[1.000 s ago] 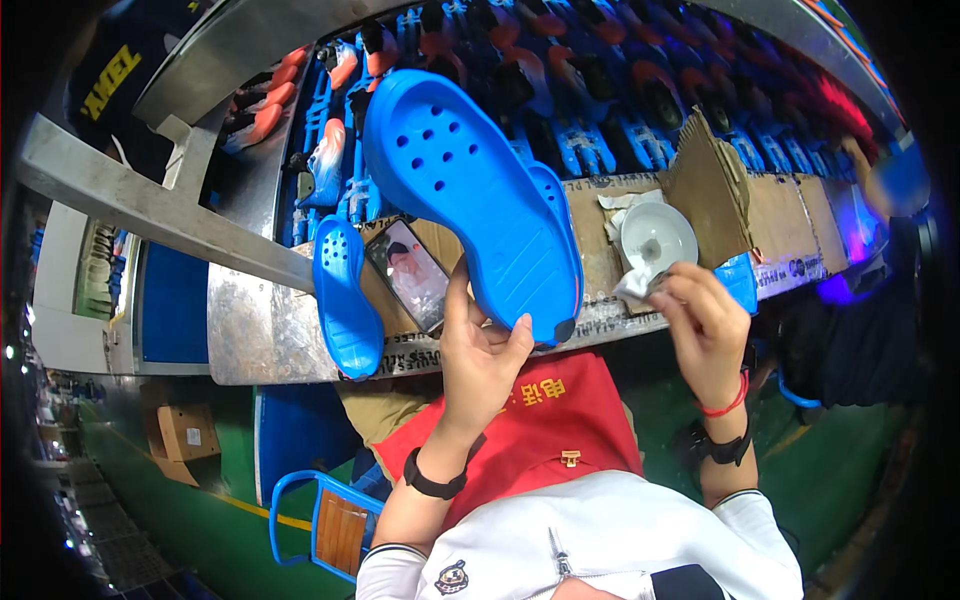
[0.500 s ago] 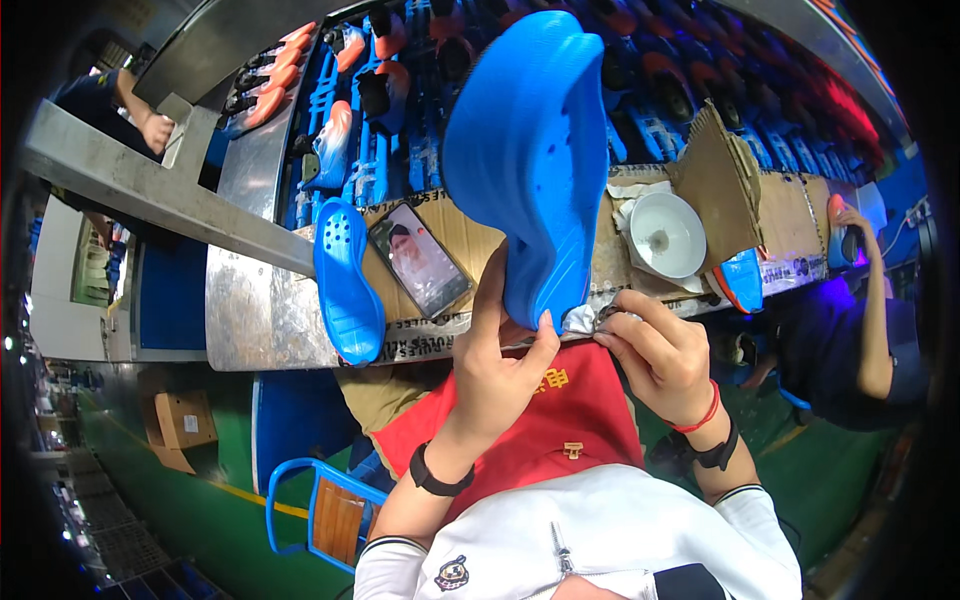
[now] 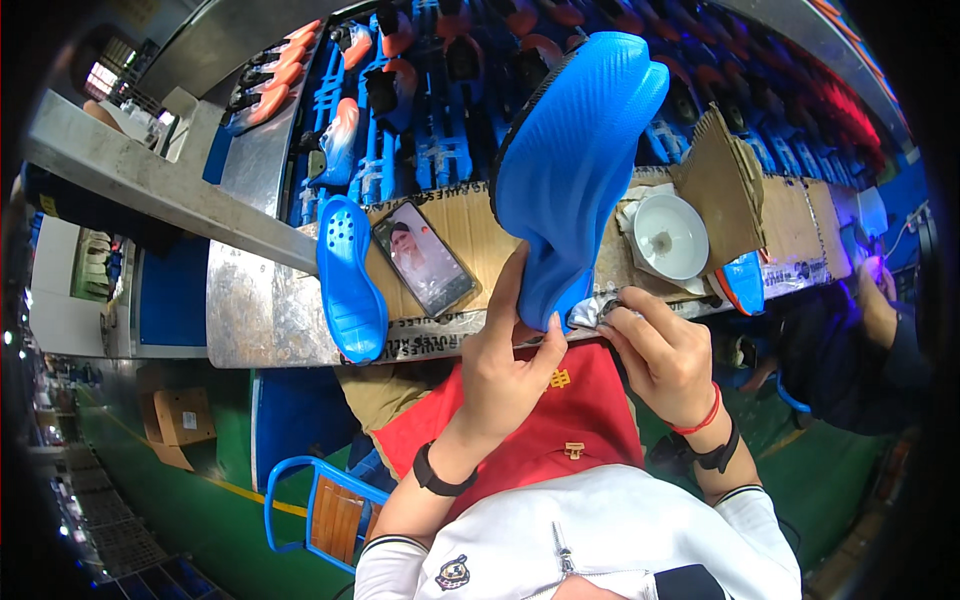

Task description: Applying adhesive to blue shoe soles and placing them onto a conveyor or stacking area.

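My left hand (image 3: 512, 375) grips a large blue shoe sole (image 3: 565, 160) by its lower end, holding it up over the table edge. The sole's side wall faces me and a dark tread edge shows on its left. Right beside that end, my right hand (image 3: 662, 355) pinches a crumpled whitish cloth (image 3: 594, 309) between thumb and fingers; the cloth lies against or very near the sole. A second blue sole (image 3: 351, 280), with holes at its far end, lies on the table to the left. Next to it a phone (image 3: 424, 257) rests with its screen lit.
A white bowl (image 3: 690, 236) stands on paper at the right, beside an upright cardboard flap (image 3: 718, 165). Another blue sole with an orange edge (image 3: 743, 282) lies by it. Behind run blue racks with several shoes (image 3: 340, 140). A metal post (image 3: 170, 190) crosses the left; a co-worker (image 3: 850, 330) is at right.
The held sole has tilted to the right and turned, showing more of its side wall and less of its inside. My right hand stays near its lower end with the cloth.
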A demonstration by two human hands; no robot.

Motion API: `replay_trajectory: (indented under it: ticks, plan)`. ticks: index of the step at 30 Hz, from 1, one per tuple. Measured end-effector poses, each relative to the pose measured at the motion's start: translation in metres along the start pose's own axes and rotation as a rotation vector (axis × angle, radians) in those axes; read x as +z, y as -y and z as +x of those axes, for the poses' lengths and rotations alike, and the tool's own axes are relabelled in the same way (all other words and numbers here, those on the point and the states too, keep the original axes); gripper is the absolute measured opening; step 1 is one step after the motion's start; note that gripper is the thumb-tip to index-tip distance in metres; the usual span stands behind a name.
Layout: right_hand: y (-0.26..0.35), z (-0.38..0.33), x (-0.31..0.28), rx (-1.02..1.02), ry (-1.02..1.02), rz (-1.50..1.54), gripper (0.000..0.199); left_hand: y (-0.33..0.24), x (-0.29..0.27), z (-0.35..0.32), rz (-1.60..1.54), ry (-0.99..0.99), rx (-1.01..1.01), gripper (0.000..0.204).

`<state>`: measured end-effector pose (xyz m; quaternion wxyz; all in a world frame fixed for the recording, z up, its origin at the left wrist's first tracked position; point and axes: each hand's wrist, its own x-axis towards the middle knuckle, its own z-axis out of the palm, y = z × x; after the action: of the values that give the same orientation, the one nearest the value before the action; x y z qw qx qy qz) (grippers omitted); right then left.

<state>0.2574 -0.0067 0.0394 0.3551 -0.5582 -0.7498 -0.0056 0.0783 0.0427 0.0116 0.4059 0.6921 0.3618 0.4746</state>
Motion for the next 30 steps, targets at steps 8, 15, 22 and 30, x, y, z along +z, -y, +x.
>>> replay_trajectory:
  ticks: [8,15,22,30]
  plan:
    - [-0.001,-0.003,-0.002,-0.007,-0.006,-0.061,0.022,-0.001,0.0,0.0,0.012,-0.006,0.012,0.074]
    - [0.0,-0.005,-0.004,0.023,-0.01,-0.065,0.022,-0.001,0.0,0.0,0.002,-0.003,-0.001,0.074]
    - [0.001,-0.005,-0.006,0.023,-0.042,-0.058,0.02,0.003,-0.002,-0.004,0.029,0.02,-0.007,0.074]
    - [-0.015,-0.007,-0.025,0.28,-0.262,0.086,0.012,-0.032,-0.016,0.032,-0.247,0.057,-0.196,0.062]
